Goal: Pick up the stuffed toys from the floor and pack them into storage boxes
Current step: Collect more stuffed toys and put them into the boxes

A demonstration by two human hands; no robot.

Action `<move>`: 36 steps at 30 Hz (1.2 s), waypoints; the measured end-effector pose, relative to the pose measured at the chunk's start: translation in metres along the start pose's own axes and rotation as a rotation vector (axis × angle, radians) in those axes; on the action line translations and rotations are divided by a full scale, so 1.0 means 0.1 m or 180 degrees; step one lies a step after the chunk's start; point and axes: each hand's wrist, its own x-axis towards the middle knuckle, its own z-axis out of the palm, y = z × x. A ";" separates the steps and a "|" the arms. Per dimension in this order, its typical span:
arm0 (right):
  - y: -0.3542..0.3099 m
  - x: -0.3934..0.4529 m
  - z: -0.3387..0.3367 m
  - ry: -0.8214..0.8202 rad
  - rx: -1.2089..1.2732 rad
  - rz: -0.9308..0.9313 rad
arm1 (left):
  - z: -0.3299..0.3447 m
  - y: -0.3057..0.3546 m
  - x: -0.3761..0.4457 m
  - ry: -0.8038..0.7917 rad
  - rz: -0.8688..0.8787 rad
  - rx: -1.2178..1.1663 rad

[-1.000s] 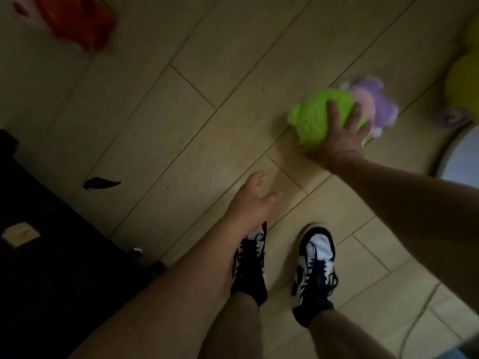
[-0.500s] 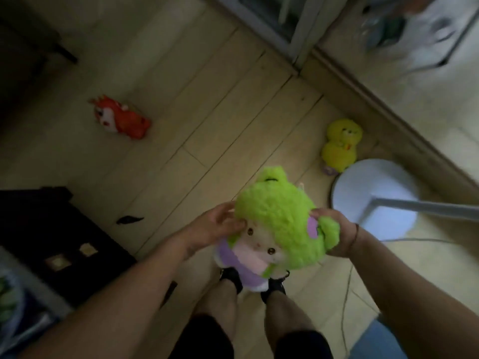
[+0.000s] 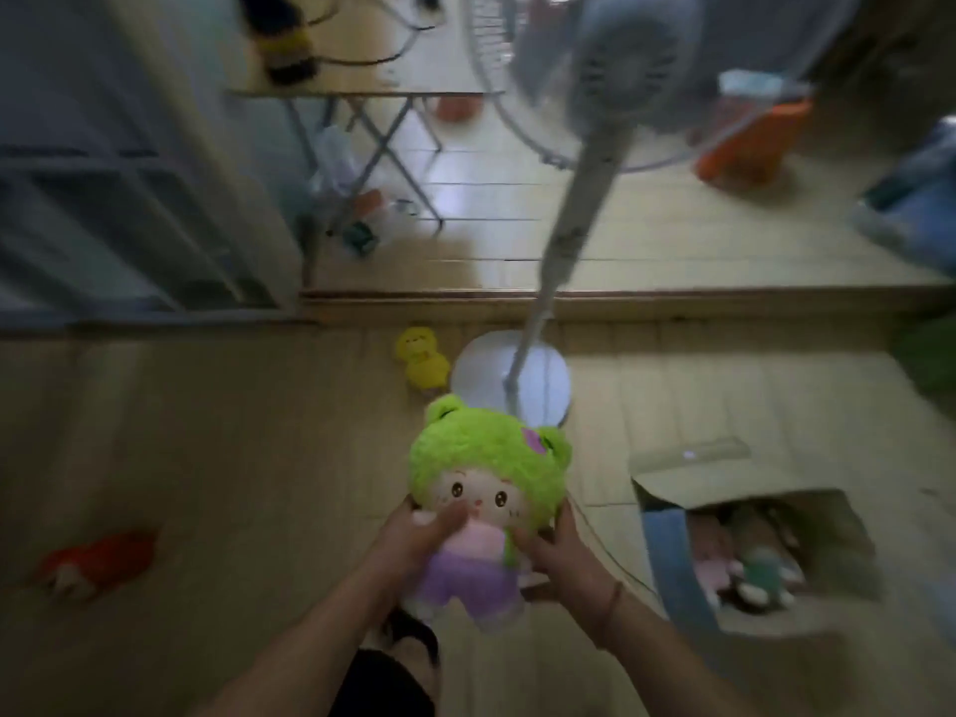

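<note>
A plush doll with a green frog hood and purple outfit (image 3: 489, 476) is held upright in front of me, face toward the camera. My left hand (image 3: 421, 535) grips its left side with the thumb across the chest. My right hand (image 3: 556, 553) grips its right side. An open cardboard box (image 3: 672, 478) stands on the floor to the right, with several stuffed toys inside. A yellow chick plush (image 3: 421, 357) lies farther off beside the fan base. A red plush (image 3: 98, 558) lies on the floor at the left.
A standing fan has its round white base (image 3: 538, 375) just beyond the doll and its pole (image 3: 564, 235) leaning up to the head. A raised wooden threshold (image 3: 672, 300) crosses the floor. A folding table (image 3: 362, 126) and an orange container (image 3: 750, 142) stand beyond it.
The doll was lifted off the floor by my right hand, then taken in both hands and turned upright. My view has swung up and right, bringing the box and fan into sight.
</note>
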 end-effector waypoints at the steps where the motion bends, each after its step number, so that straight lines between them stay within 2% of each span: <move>1: 0.15 -0.21 -0.25 0.0102 0.0025 0.0023 | 0.35 -0.06 -0.01 -0.0097 0.0005 0.0154; 5: 0.74 -1.10 -1.25 0.0552 0.0316 -0.0107 | 1.80 -0.41 -0.21 -0.0438 0.0105 0.1052; 8: 1.20 -1.63 -1.87 0.0782 0.0486 -0.0216 | 2.69 -0.74 -0.43 -0.0646 -0.0014 0.1310; 13: 1.62 -1.96 -2.74 0.1534 0.0878 -0.0462 | 3.70 -1.09 -0.54 -0.0939 -0.0209 0.1677; 15: 1.71 -1.94 -3.05 0.1662 0.0980 -0.0399 | 3.97 -1.20 -0.43 -0.1059 -0.0278 0.1920; 19: 1.89 -1.79 -3.74 0.2012 0.0859 -0.0174 | 4.47 -1.47 -0.07 -0.1303 -0.0677 0.2311; 24: 2.11 -1.51 -4.68 0.2029 0.0592 0.0239 | 5.16 -1.37 0.27 -0.1581 -0.1012 0.2318; 31: 2.67 -0.34 -5.93 0.2162 0.0574 0.0547 | 5.52 -1.89 1.27 -0.0967 -0.1128 0.2426; 36: 3.04 0.79 -6.71 0.1900 0.0248 0.0647 | 5.55 -2.63 1.83 -0.0422 -0.1442 0.2155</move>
